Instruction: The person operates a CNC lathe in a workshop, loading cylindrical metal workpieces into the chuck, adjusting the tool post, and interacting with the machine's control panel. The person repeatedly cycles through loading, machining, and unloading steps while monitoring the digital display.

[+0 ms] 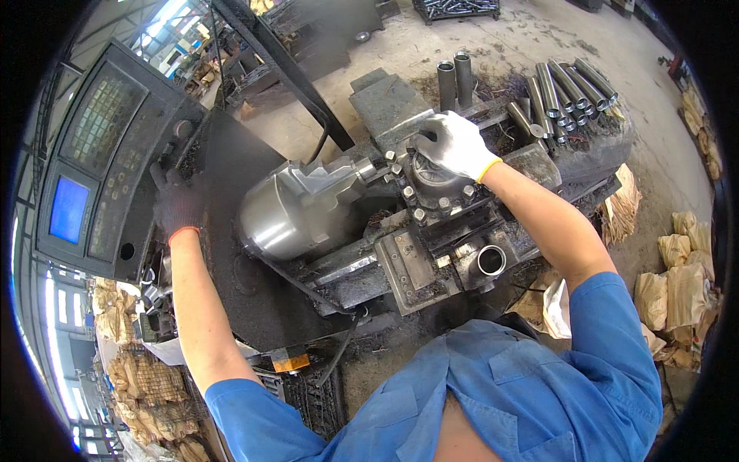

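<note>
One white-gloved right hand [454, 146] lays bent fingers over the tool post [443, 196] mid-frame and should go slow, clear of the round chuck [273, 219], while the left hand [177, 204] is by the upper-left control panel [115, 165], neither grip clear enough to tell.

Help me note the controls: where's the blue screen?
In the head view, the blue screen is far left, on the control panel, left of the left hand.
</note>
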A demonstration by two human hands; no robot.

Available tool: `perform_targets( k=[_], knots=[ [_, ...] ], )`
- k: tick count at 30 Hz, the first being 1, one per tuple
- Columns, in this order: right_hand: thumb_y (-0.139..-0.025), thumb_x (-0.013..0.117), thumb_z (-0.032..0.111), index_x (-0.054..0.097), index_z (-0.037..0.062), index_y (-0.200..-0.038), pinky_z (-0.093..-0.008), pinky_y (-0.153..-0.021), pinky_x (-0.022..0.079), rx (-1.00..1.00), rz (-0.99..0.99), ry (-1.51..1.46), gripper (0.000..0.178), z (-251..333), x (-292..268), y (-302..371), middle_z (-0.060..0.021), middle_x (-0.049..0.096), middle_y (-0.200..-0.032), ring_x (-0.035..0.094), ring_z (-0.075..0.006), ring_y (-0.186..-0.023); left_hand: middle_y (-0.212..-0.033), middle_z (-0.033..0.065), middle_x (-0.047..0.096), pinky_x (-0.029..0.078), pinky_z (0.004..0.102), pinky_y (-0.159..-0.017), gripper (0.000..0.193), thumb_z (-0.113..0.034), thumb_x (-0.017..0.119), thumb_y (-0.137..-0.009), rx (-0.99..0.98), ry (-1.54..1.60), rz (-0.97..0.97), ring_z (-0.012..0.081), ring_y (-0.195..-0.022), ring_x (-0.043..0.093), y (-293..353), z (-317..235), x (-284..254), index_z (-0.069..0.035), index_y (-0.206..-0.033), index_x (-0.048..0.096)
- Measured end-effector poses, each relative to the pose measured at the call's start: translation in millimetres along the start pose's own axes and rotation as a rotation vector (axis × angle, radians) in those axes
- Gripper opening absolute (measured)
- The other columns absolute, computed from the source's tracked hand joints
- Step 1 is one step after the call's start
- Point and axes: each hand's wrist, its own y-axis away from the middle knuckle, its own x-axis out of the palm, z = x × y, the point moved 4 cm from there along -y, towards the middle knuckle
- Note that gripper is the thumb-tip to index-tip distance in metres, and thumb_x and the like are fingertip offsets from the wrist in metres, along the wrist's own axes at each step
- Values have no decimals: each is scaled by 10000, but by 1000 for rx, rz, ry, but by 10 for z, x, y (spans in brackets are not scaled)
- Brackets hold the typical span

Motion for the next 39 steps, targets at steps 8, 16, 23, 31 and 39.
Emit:
perform_targets(
  k=[8,16,23,31,39],
  knots=[
    [-895,730,364,814,86,-933,-495,-872,596,-18,-13,-14,292,-57,19,-10,-184,773,-943,737,-399,-943,-1763,214,304,591,586,-988,604,-483,655,-987,3,-53,31,479,-1233,703,-58,-22,41,-45,-1401,621],
    [-927,718,346,822,97,-987,-467,-879,599,-40,-5,-76,276,104,-29,3,-176,780,-978,743,-390,-962,-1771,169,319,583,575,-1021,646,-449,684,-975,52,107,-55,470,-1266,689,44,209,174,-196,-1557,559],
    [-910,780,294,808,89,-961,-473,-846,578,-16,-30,-33,213,-94,15,27,-174,763,-974,719,-396,-960,-1769,161,282,552,606,-1047,634,-479,702,-939,-61,100,-13,477,-1309,655,-50,-105,-97,-119,-1455,629],
    [-911,763,234,775,70,-936,-474,-841,565,-73,-36,-54,166,-75,47,8,-173,750,-942,704,-398,-931,-1819,142,164,502,744,-1029,688,-472,644,-954,-198,209,22,477,-1421,581,-448,117,-527,-87,-1521,579],
    [-888,777,190,760,67,-890,-466,-834,564,-80,-67,-64,124,-165,125,10,-163,744,-917,699,-397,-923,-1839,129,134,497,661,-1106,587,-446,606,-994,-242,135,32,448,-1439,586,-803,234,-754,-144,-1496,644]
  ],
)
